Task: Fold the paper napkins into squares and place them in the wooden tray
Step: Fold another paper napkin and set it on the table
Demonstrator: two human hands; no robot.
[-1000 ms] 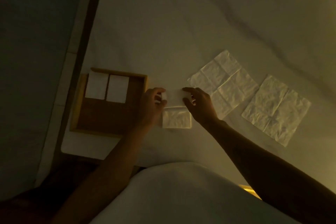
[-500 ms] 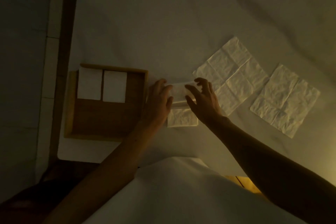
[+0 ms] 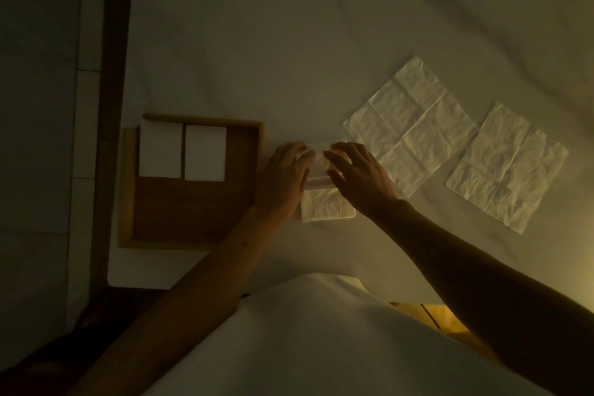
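1. The room was dim, and a person leaned over a bench covered in a white cloth, both bare forearms reaching forward
2. The napkin being folded lay on the cloth just to the right of the wooden tray; its near part lay flat, and its far part was doubled over under the fingers
3. The left hand rested on the left side of that fold, between the napkin and the tray's right wall, with its fingers fairly straight and relaxed on the paper rather than closed around it
4. The right hand sat on the right side of the fold, fingers spread and a little bent over the paper; in that light I could not tell whether it was pinching the fold or only pressing it
5. Inside the tray, two folded napkins lay side by side against the far rim, the left one just beside the right one; the left one overlapped the tray's far left corner
6. Two unfolded napkins lay flat to the right of the hands: the nearer one close to the right hand, the farther one just beside it, both creased into quarters
7. A dark wooden strip ran along the left edge of the bench
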